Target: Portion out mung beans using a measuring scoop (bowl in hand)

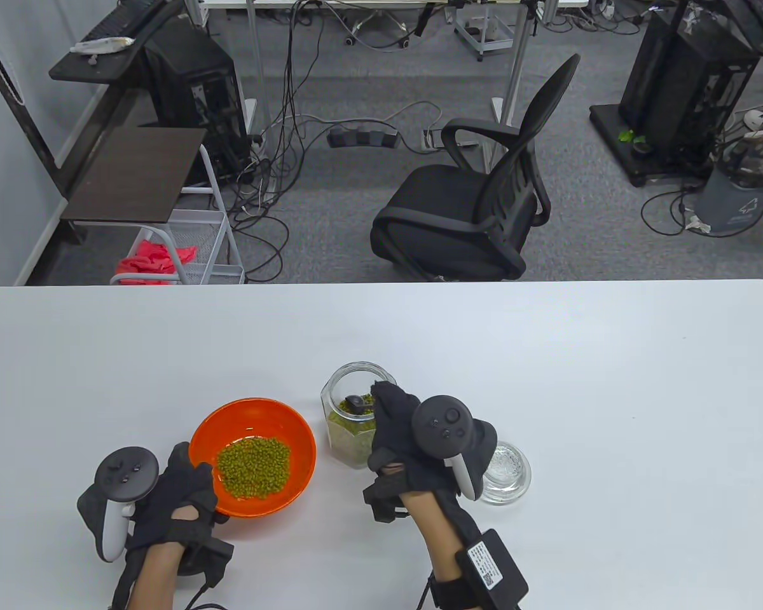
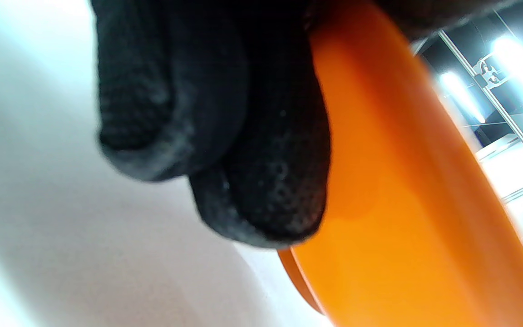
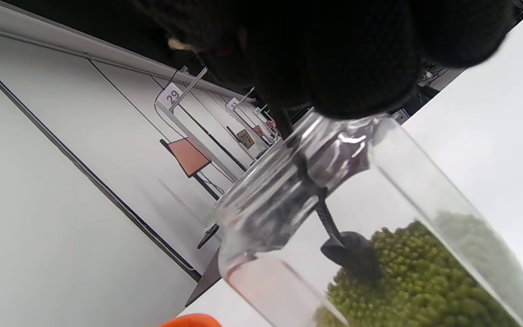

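The left hand (image 1: 165,502) grips the near-left rim of the orange bowl (image 1: 295,438), thumb over the edge and gloved fingers (image 2: 261,181) curled under its outer wall. A mound of mung beans (image 1: 253,469) lies in the bowl's bottom. The right hand (image 1: 413,438) is over the mouth of the glass jar (image 1: 350,438), its fingers pinching the handle of a black measuring scoop (image 3: 350,254) that reaches down through the neck. The scoop's head rests on the beans inside the jar, which stands on the white table (image 1: 547,356) just right of the bowl. A clear glass lid (image 1: 508,470) lies on the table beside the right hand, partly hidden by its tracker. A black office chair (image 1: 470,203) stands beyond the table's far edge.
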Demonstrator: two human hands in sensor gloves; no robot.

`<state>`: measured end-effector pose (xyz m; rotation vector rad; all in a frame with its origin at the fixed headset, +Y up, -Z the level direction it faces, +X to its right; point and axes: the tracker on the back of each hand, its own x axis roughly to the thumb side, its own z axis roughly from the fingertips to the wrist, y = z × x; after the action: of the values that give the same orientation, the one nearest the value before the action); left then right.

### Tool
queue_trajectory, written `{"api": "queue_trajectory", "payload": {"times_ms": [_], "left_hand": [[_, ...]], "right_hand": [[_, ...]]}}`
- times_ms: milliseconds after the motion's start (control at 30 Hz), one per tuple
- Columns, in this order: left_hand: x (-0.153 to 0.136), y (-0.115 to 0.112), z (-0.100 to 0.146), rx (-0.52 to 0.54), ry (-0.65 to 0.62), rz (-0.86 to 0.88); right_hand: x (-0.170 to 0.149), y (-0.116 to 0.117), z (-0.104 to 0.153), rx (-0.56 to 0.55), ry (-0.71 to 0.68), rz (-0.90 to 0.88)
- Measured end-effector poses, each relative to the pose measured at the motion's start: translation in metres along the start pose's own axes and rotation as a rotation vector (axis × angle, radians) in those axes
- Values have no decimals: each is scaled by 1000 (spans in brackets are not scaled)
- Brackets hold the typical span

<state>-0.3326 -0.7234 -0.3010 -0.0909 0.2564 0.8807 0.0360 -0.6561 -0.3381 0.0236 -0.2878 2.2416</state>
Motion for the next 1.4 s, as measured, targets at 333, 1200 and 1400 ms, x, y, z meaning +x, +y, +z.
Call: {"api": "queue_trajectory", "payload": {"times_ms": [333,1200,1400], "left_hand": [[0,1,0,-1,-1,7],[1,0,0,-7,-5,13],[1,0,0,-8,-8,10]], "right_hand": [[-5,2,-11,35,57,-127],[-49,-32,3,-116,264,-511],[-54,-37,3,-125,290,-545]]}}
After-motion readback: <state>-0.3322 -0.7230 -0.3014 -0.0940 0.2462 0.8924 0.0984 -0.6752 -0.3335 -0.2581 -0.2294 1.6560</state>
